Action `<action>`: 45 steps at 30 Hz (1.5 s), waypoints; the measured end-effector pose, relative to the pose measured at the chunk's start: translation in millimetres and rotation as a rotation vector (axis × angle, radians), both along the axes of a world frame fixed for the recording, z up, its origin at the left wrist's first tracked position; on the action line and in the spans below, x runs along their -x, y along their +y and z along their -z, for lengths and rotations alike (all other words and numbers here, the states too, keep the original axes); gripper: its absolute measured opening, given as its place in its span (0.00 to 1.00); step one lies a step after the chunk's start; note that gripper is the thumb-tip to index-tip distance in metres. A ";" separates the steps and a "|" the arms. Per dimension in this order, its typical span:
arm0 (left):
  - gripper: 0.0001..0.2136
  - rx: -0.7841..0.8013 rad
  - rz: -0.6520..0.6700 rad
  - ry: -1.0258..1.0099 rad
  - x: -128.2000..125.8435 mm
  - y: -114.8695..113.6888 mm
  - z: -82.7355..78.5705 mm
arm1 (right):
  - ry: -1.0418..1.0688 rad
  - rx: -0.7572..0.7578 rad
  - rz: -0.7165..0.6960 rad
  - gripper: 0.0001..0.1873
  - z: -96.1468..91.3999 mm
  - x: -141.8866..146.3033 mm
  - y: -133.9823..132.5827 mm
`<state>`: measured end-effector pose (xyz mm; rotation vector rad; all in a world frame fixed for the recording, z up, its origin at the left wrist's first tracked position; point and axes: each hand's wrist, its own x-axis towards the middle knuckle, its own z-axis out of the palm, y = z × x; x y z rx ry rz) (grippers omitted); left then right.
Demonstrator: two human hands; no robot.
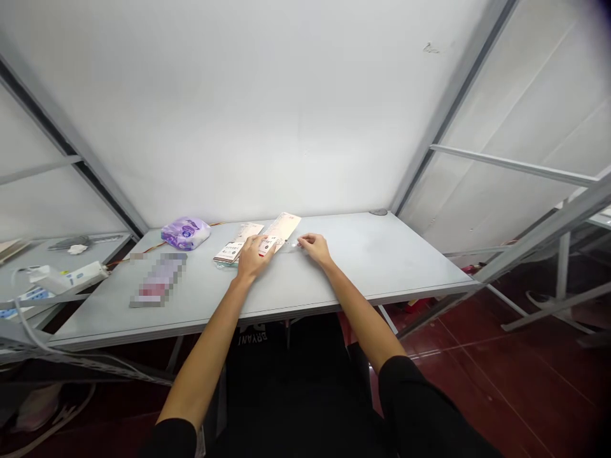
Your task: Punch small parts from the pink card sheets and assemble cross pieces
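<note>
Across the table (367, 261), we note our left hand (255, 256) lying open on a printed card (281, 230); our right hand (315, 248) curls against clear film (290, 248), and we cannot tell if it pinches

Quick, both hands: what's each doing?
Left hand: open, flat on a printed paper packet.
Right hand: half-closed at clear plastic film, grip unclear.

White panel walls (238, 108), grey metal frame struts (453, 108) along their edges, a grey surface (382, 254) on thin metal legs, a lower grey shelf (28, 261) at left, glossy dark red floor (496, 343) with pale seam lines, bright even light
</note>
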<state>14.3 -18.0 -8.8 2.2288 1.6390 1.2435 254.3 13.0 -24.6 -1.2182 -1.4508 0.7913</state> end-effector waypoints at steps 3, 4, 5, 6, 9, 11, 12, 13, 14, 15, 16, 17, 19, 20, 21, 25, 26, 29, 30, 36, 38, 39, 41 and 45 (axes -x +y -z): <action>0.22 0.019 -0.025 0.001 0.6 0.8 2.6 | -0.084 -0.084 0.023 0.19 -0.5 2.7 -3.8; 0.22 0.027 -0.026 0.006 -0.2 0.9 3.5 | -0.145 -0.112 0.009 0.20 -0.6 3.9 -5.3; 0.22 0.034 -0.025 0.010 -1.2 0.9 4.3 | -0.212 -0.131 -0.014 0.20 -0.7 4.9 -6.6; 0.22 0.041 -0.021 0.011 -2.1 0.7 5.0 | -0.270 -0.141 -0.037 0.19 -0.5 5.8 -7.3; 0.22 0.046 -0.011 0.007 -3.8 -0.6 4.9 | -0.309 -0.136 -0.061 0.15 1.3 5.8 -5.9; 0.22 0.030 -0.011 0.010 -3.7 -1.9 3.2 | -0.215 -0.109 -0.044 0.16 2.9 3.4 -2.1; 0.22 0.012 -0.021 0.016 -3.2 -2.5 1.9 | -0.149 -0.089 -0.038 0.16 3.6 1.7 0.2; 0.22 -0.012 -0.042 0.023 -2.4 -3.0 0.3 | -0.078 -0.069 -0.030 0.17 3.9 -0.3 2.5; 0.22 -0.036 -0.076 0.031 -1.2 -3.4 -1.3 | -0.004 -0.051 -0.019 0.18 4.0 -2.4 4.7; 0.22 -0.058 -0.121 0.036 0.4 -3.5 -2.9 | 0.064 -0.034 -0.008 0.19 3.7 -4.4 6.5; 0.22 -0.076 -0.171 0.040 2.5 -3.4 -4.4 | 0.123 -0.020 0.004 0.20 3.2 -6.2 7.7; 0.23 -0.087 -0.223 0.038 5.0 -3.1 -5.6 | 0.165 -0.008 0.017 0.20 2.5 -7.6 8.3; 0.24 -0.094 -0.318 0.020 10.9 -1.8 -7.3 | 0.172 0.008 0.043 0.19 1.1 -8.7 7.6; 0.24 -0.093 -0.357 0.006 13.8 -1.2 -7.8 | 0.133 0.007 0.058 0.18 0.7 -8.3 6.4; 0.24 -0.092 -0.386 -0.009 16.5 -0.6 -8.1 | 0.070 0.000 0.074 0.16 0.5 -7.3 4.9; 0.23 -0.087 -0.410 -0.064 20.4 -0.3 -9.0 | -0.259 -0.099 0.138 0.10 0.5 -1.4 -1.3; 0.23 -0.081 -0.397 -0.071 19.5 -0.6 -9.3 | -0.319 -0.124 0.159 0.10 0.2 -0.4 -2.7; 0.23 -0.060 -0.339 -0.080 14.7 -1.8 -9.4 | -0.346 -0.165 0.172 0.11 -2.6 1.3 -6.7; 0.23 -0.057 -0.313 -0.079 12.9 -2.1 -8.9 | -0.297 -0.159 0.130 0.12 -4.1 1.8 -8.3; 0.20 -0.068 -0.078 -0.019 3.6 -3.9 -3.7 | 0.110 0.010 -0.370 0.34 -14.0 10.6 -16.9; 0.19 -0.066 0.009 0.018 0.6 -5.3 -3.1 | 0.147 0.041 -0.427 0.33 -16.3 12.5 -18.2; 0.19 -0.074 0.023 0.023 -0.8 -6.0 -3.2 | 0.158 0.042 -0.416 0.32 -17.3 12.6 -18.6; 0.18 -0.108 -0.011 -0.002 -2.8 -7.2 -3.8 | 0.184 0.029 -0.358 0.30 -19.1 11.3 -19.0; 0.18 -0.121 -0.077 -0.059 -2.9 -7.6 -4.2 | 0.211 0.055 -0.366 0.34 -21.5 7.4 -20.0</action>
